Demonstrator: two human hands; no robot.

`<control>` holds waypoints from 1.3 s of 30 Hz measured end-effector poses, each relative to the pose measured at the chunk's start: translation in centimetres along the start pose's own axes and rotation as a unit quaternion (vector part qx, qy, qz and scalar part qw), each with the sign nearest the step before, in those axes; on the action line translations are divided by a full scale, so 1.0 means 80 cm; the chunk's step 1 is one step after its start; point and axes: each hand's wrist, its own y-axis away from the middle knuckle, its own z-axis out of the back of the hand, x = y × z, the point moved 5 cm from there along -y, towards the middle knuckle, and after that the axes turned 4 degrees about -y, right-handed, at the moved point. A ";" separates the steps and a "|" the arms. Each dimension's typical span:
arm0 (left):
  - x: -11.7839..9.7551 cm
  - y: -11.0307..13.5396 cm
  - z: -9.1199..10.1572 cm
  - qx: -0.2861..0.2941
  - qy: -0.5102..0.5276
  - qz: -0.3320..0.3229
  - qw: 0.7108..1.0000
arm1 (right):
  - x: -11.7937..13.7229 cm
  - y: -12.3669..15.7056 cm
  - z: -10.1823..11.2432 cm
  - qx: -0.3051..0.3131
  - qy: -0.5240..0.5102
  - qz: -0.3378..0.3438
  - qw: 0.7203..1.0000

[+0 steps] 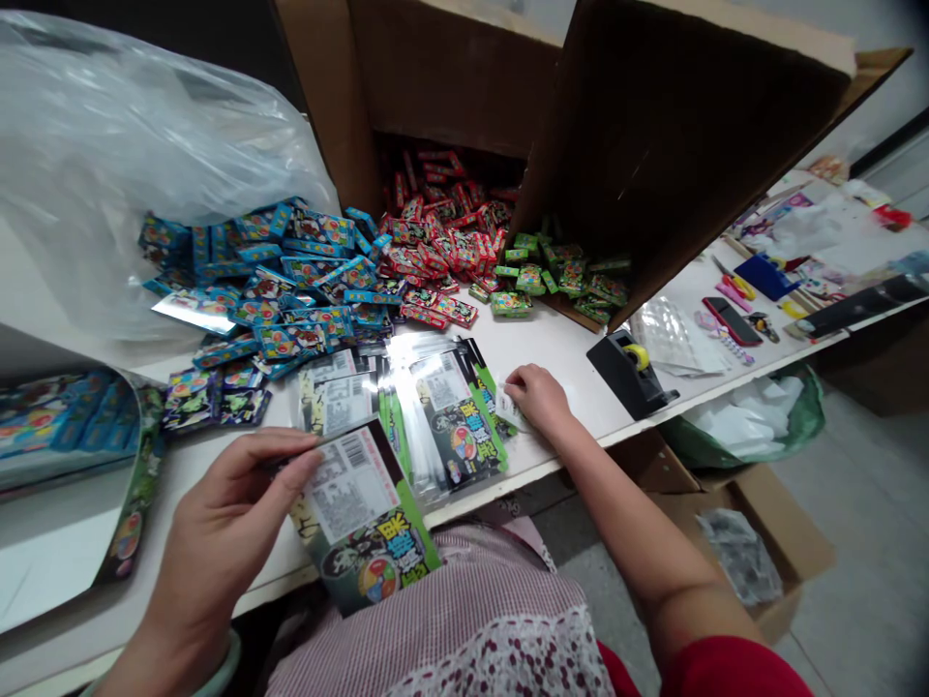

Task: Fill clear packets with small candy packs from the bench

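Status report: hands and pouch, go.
Left hand pinching printed pouch. Right hand at pouch stack, grip unclear. Blue boxes piled behind.

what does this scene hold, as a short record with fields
left hand: holds a printed packet by its top edge
right hand: rests at the edge of a stack of packets on the table
piles: blue boxes left, red boxes middle, green boxes right
behind: cardboard box, plastic bag
near right hand: tape dispenser
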 end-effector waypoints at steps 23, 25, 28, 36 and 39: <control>0.003 0.002 0.003 -0.008 -0.012 0.030 0.999 | 0.010 0.009 0.004 -0.022 0.013 -0.005 1.000; 0.002 0.002 0.003 -0.008 -0.013 0.040 0.999 | 0.010 0.007 0.004 -0.019 0.008 -0.001 1.000; 0.001 0.002 0.003 -0.008 -0.010 0.051 0.999 | 0.010 0.006 0.006 -0.020 0.002 -0.004 1.000; 0.004 0.004 0.002 -0.009 0.001 0.054 0.999 | 0.003 -0.001 0.002 -0.016 -0.013 -0.015 1.000; 0.002 0.005 0.002 -0.008 0.006 0.060 0.998 | 0.002 -0.003 0.002 -0.008 -0.012 -0.008 1.000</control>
